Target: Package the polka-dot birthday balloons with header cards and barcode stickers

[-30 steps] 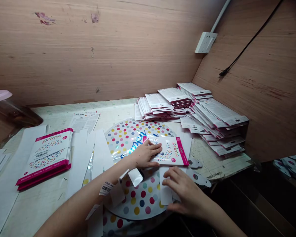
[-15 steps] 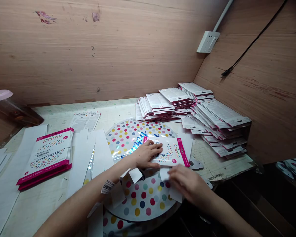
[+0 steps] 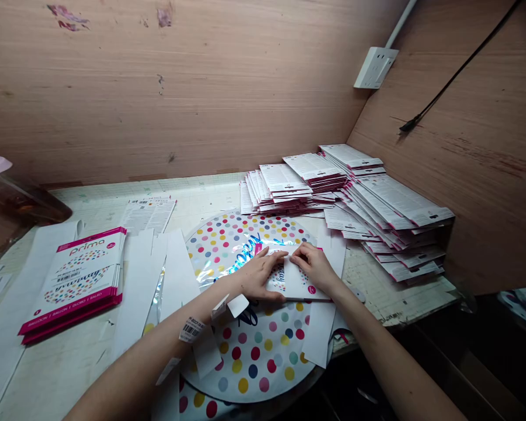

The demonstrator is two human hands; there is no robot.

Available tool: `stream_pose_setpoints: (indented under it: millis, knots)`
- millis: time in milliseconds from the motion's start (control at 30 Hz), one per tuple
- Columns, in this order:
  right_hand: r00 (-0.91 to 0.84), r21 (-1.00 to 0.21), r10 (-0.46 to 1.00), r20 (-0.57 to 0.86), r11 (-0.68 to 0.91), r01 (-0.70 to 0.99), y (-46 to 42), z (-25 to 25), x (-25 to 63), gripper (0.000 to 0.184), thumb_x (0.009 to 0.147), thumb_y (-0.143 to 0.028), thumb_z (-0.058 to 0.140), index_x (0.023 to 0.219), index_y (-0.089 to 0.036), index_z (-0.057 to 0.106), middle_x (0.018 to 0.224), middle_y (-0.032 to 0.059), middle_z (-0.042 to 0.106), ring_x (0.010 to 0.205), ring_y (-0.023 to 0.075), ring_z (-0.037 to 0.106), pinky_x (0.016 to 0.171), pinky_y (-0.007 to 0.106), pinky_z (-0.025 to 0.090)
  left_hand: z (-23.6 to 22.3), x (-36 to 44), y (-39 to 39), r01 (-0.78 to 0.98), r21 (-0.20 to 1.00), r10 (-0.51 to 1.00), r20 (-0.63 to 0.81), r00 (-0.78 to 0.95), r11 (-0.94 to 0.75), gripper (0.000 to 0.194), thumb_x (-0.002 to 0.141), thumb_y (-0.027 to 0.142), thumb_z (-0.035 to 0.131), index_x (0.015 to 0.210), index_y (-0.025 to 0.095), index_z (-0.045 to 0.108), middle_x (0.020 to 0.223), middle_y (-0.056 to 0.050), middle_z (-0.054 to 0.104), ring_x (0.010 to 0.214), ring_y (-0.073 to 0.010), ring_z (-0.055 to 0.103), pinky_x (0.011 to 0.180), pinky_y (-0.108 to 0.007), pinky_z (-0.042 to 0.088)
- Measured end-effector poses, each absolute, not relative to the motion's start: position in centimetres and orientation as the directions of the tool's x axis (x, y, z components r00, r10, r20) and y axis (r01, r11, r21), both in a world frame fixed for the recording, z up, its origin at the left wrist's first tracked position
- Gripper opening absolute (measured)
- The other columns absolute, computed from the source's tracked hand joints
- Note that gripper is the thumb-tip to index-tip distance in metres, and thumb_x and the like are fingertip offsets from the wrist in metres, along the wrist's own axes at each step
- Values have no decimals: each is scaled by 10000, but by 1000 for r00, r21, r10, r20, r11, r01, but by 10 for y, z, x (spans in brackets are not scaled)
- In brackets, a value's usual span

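Right hand point(image 3: 314, 266) has moved onto the packet point(image 3: 280, 282), pinching what looks like a white slip point(image 3: 294, 280); left hand point(image 3: 259, 275), spread, apparently steadies it.

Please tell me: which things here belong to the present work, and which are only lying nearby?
Likely in the work:
packet under left hand and right hand
barcode sticker on left forearm
stacked packets at right

Probably just nearby:
lidded container
black cable
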State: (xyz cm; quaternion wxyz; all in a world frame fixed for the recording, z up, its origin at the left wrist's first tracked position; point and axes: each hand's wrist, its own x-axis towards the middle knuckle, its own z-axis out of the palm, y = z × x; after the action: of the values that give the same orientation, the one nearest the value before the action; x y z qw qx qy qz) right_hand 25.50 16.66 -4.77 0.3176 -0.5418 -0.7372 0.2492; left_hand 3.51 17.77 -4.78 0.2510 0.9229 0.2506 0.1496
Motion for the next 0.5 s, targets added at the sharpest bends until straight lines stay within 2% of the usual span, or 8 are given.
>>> stream_pose_setpoints:
  millis: [133, 233, 367, 433, 500]
  knots:
    - [-208, -708, 960, 185, 277, 649, 169, -52, 256, 164, 860, -293, 555, 713, -219, 556, 801, 27, 571, 788, 190, 562, 747, 330, 458, -44, 35, 176, 399, 556, 544, 117, 831, -729, 1058, 712, 552, 740, 1498, 173, 142, 1450, -191, 458, 1334, -348, 443, 1176, -546, 193]
    - [-199, -706, 963, 182, 269, 655, 170, -54, 257, 142, 842, -261, 563, 710, -220, 532, 799, 25, 563, 780, 186, 558, 726, 318, 457, -39, 35, 176, 372, 556, 525, 140, 839, -743, 1022, 721, 543, 735, 1500, 178, 183, 1480, -192, 408, 1354, -343, 406, 1146, -509, 283]
    - [-199, -694, 965, 169, 260, 671, 170, -52, 256, 125, 825, -226, 569, 704, -219, 537, 792, 17, 567, 744, 174, 552, 711, 309, 455, -38, 35, 178, 326, 521, 470, 171, 866, -789, 780, 738, 546, 717, 1383, 196, 451, 1437, -182, 420, 1322, -337, 421, 1075, -453, 397]
    - [-194, -686, 967, 163, 252, 683, 171, -52, 256, 134, 813, -224, 587, 689, -217, 537, 769, 9, 561, 711, 167, 545, 698, 306, 453, -39, 35, 179, 310, 494, 446, 184, 876, -812, 680, 749, 564, 704, 1294, 187, 552, 1485, -193, 350, 1349, -354, 388, 1082, -458, 390]
    - [-184, -678, 969, 166, 247, 692, 174, -52, 255, 145, 804, -221, 598, 674, -217, 532, 747, 4, 555, 690, 164, 541, 687, 304, 451, -42, 35, 180, 311, 467, 438, 192, 878, -828, 654, 764, 587, 684, 1265, 180, 582, 1528, -189, 303, 1405, -382, 300, 1127, -497, 322]
